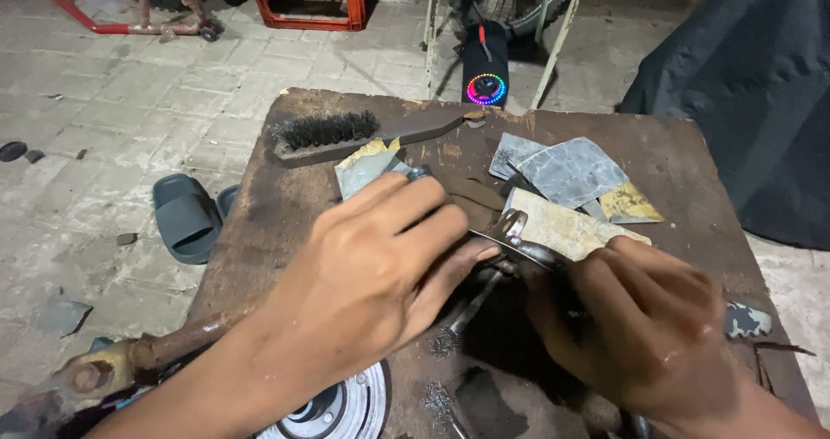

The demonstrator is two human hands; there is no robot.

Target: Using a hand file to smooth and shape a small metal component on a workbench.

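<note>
Head view. At centre frame, the left hand is lying flat, fingers extended and close together, pressing on a curved, tarnished metal strip. The strip's long axis is running from centre toward the lower right, its rounded tip pointing up and left. The right hand is curling its fingers around the strip's lower end. Both are working over a rusty brown metal tabletop. A black-bristled wire brush is lying upper centre; worn, angular sandpaper scraps are lying upper right.
</note>
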